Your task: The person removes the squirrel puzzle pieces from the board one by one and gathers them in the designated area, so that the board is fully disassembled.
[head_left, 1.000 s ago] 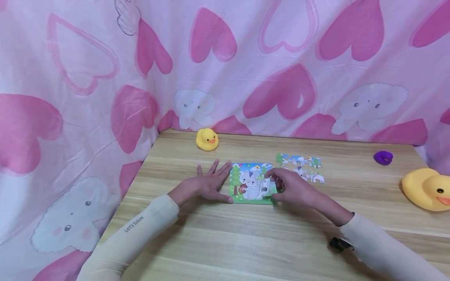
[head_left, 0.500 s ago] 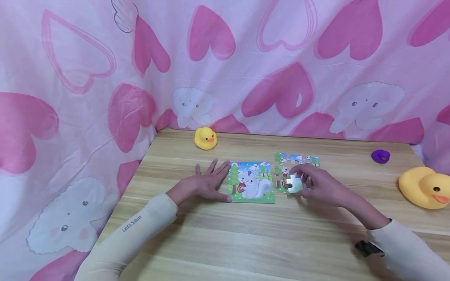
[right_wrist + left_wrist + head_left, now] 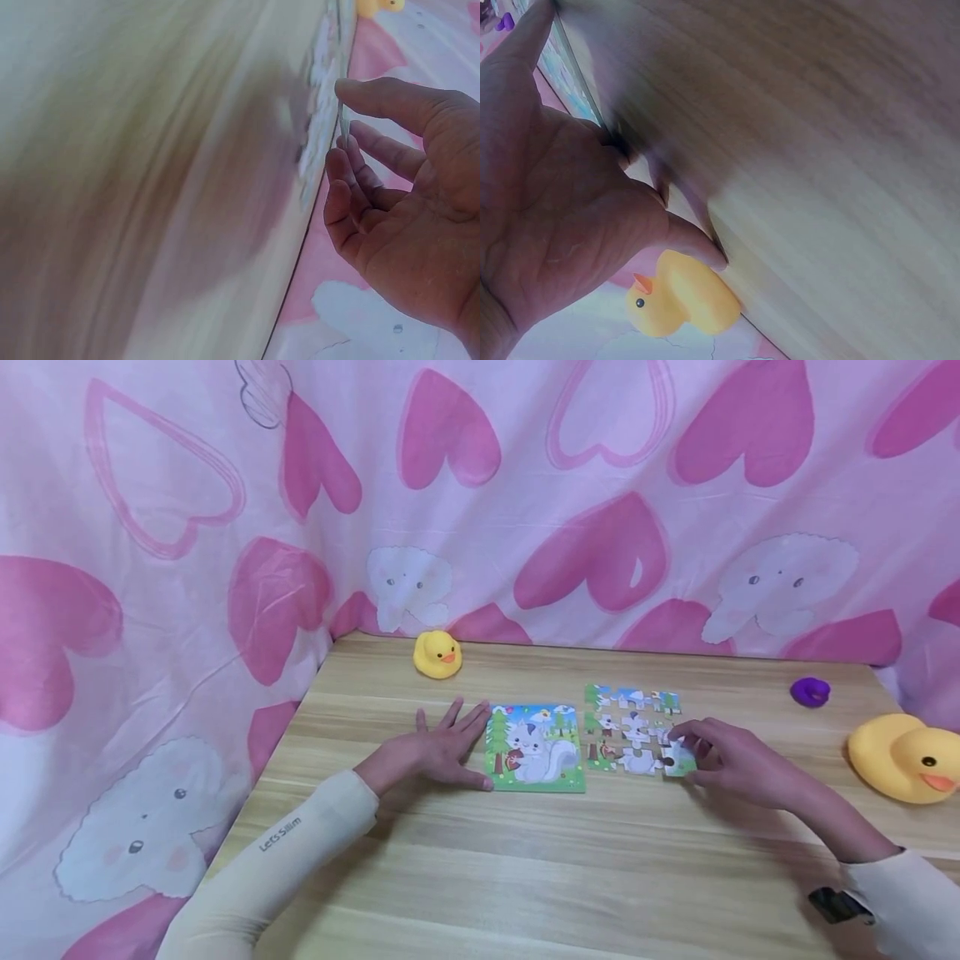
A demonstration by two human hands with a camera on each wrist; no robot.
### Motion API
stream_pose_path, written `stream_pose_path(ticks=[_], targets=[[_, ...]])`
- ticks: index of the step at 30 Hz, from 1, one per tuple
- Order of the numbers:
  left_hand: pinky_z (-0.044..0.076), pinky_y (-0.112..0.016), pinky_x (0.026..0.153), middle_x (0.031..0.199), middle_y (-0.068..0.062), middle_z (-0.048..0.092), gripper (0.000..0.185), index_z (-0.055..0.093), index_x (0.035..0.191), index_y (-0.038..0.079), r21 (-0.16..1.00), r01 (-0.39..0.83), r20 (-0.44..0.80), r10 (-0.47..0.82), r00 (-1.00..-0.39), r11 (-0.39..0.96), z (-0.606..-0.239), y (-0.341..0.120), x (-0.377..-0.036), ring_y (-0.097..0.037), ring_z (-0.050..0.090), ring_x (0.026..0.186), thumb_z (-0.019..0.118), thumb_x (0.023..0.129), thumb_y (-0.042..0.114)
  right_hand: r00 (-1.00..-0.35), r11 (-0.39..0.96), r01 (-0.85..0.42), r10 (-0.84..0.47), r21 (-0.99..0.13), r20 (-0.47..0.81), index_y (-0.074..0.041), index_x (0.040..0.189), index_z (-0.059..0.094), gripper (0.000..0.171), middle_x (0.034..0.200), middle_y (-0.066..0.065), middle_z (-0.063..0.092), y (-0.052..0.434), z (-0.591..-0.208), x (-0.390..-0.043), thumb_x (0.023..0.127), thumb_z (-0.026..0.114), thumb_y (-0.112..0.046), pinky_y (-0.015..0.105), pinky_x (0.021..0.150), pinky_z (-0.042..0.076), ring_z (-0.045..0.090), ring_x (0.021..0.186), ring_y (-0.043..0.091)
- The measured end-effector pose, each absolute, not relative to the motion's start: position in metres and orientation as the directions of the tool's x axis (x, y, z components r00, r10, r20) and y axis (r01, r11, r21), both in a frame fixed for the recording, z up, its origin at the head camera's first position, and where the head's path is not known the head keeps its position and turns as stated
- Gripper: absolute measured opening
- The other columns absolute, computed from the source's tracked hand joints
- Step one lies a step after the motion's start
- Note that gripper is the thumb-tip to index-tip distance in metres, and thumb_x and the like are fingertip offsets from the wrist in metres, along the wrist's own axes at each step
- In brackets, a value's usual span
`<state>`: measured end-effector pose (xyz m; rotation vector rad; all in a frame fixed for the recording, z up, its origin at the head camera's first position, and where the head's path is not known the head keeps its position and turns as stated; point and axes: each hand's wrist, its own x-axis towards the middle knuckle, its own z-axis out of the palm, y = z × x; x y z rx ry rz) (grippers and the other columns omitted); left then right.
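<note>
From where I sit I see the left hand (image 3: 438, 752) lying flat on the wooden table (image 3: 525, 877), fingers straight and spread, its fingertips touching the left edge of the squirrel picture board (image 3: 535, 748); it holds nothing. In the left wrist view the same hand (image 3: 562, 202) is pressed palm-down with the board's edge (image 3: 564, 67) by the fingers and a small yellow rubber duck (image 3: 679, 294) beyond it. The right hand (image 3: 738, 764) sits well apart from the left, on the far side of the board, with its thumb and fingers pinching a jigsaw piece (image 3: 678, 758) at the lower right corner of the loose group of puzzle pieces (image 3: 633, 731). That group lies just to the right of the board, touching the table. The right wrist view is blurred, yet I can make out the hand (image 3: 409, 202) with a thin piece (image 3: 343, 124) edge-on between thumb and fingers. The small yellow duck (image 3: 437, 654) stands near the back edge, a purple toy (image 3: 810, 692) and a large yellow duck (image 3: 903, 757) lie to the right, and a pink heart-print cloth (image 3: 480, 493) hangs behind.
</note>
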<state>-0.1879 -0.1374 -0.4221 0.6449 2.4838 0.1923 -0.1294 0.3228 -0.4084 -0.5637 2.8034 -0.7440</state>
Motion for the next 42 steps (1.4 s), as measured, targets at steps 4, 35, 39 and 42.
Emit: stream_pose_path(ticks=[4,35,39,42], targets=[[-0.011,-0.083,0.120,0.179,0.014,-0.017,0.125,-0.010,0.170,0.034,0.273,0.398,-0.492,0.482,-0.724,0.876,-0.420,-0.136,-0.188,-0.029,-0.022,0.166,0.065,0.084,0.083,-0.913,0.808,-0.295,-0.396,-0.509,-0.099,-0.010,0.133,0.065,0.055,0.110,0.003,0.069,0.329,-0.411,-0.128,0.083,0.088,-0.009,0.025,0.077,0.059,0.063,0.100,0.018],[-0.009,-0.083,0.120,0.180,0.010,-0.013,0.122,-0.007,0.171,0.029,0.308,0.419,-0.454,0.519,-0.724,0.854,-0.422,-0.135,-0.189,-0.032,-0.019,0.166,0.067,0.087,0.079,-0.938,0.824,-0.296,-0.346,-0.483,-0.017,-0.004,0.142,0.060,0.060,0.119,0.012,0.066,0.334,-0.424,-0.123,0.089,0.086,-0.017,0.032,0.081,0.062,0.066,0.105,0.025],[-0.010,-0.082,0.121,0.180,0.011,-0.012,0.119,-0.006,0.171,0.029,0.337,0.418,-0.433,0.533,-0.727,0.844,-0.424,-0.142,-0.189,-0.031,-0.018,0.167,0.064,0.089,0.078,-0.931,0.826,-0.363,-0.337,-0.431,0.138,-0.005,0.138,0.063,0.052,0.125,0.019,0.062,0.333,-0.426,-0.119,0.091,0.083,-0.014,0.053,0.086,0.060,0.061,0.112,0.035],[-0.011,-0.076,0.125,0.180,0.012,-0.010,0.114,-0.006,0.171,0.032,0.396,0.390,-0.402,0.539,-0.740,0.831,-0.425,-0.148,-0.188,-0.028,-0.015,0.167,0.064,0.092,0.074,-0.929,0.853,-0.362,-0.297,-0.375,0.221,-0.007,0.138,0.063,0.050,0.132,0.024,0.058,0.332,-0.427,-0.116,0.092,0.082,-0.015,0.064,0.087,0.054,0.054,0.117,0.042]])
